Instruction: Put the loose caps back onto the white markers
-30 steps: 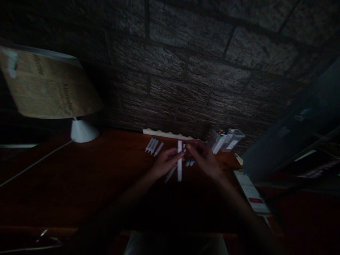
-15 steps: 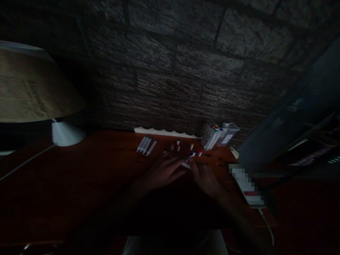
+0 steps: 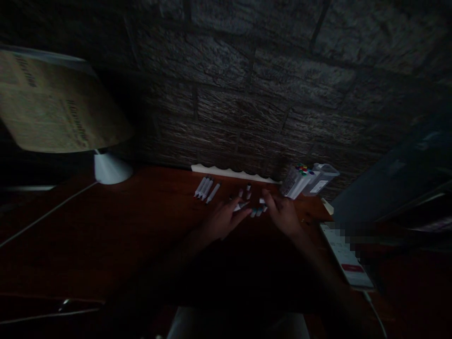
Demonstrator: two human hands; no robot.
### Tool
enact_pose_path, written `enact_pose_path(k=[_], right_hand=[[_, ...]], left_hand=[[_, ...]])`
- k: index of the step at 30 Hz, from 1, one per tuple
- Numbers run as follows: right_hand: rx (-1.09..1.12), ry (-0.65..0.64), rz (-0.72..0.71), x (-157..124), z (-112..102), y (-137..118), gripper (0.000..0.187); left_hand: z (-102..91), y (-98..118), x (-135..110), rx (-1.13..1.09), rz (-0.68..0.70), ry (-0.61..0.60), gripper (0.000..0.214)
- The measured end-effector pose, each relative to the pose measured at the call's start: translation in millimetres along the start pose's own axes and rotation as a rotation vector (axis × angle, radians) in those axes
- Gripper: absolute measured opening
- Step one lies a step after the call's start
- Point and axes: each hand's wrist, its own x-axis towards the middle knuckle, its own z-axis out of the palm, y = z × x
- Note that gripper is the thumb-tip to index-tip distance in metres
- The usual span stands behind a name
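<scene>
Between the thumb and fingers of my left hand (image 3: 223,219) is a white marker (image 3: 241,206), its tip pointing right. To the right, my right hand (image 3: 285,216) has its thumb and fingers closed at a small white marker cap (image 3: 262,200). Close below that cap, several more caps (image 3: 253,213) with bluish ends stand on the table. Behind my left fingertips are a dark-ended cap (image 3: 249,187) and two dull ones (image 3: 240,193). Left of my hands several white markers (image 3: 204,187) lie side by side. The dim light hides fine detail.
A wooden table (image 3: 151,212) runs along a brick wall. At the back right stand a clear case of markers (image 3: 295,182) and its clear lid (image 3: 319,181). A white wavy strip (image 3: 233,174) lies behind. A lamp (image 3: 111,168) is left, a corded tablet (image 3: 348,259) right.
My hands have moved apart, the left keeping the marker and the right reaching back to a cap. The view has shifted so that things appear further right.
</scene>
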Motion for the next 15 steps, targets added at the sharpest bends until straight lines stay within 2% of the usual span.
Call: enact_pose_path(k=[3, 5, 9, 12, 15], right_hand=[[-0.082, -0.028, 0.102, 22.5, -23.3, 25.3, 0.039], [-0.223, -0.090, 0.168, 38.8, -34.6, 44.7, 0.029], [-0.437, -0.293, 0.208, 60.7, -34.5, 74.9, 0.015], [-0.401, -0.388, 0.190, 64.2, -25.9, 84.1, 0.026], [-0.373, -0.412, 0.163, 57.8, -26.6, 83.2, 0.030]], left_hand=[[-3.8, -3.2, 1.8, -0.090, -0.036, 0.039, 0.035], [-6.3, -1.8, 2.9, -0.173, -0.027, 0.043, 0.032], [-10.5, 1.3, 5.5, -0.268, -0.042, 0.072, 0.035], [-11.0, -1.7, 6.9, -0.260, -0.068, 0.081, 0.037], [-9.1, -6.3, 7.2, -0.244, -0.088, 0.075, 0.036]])
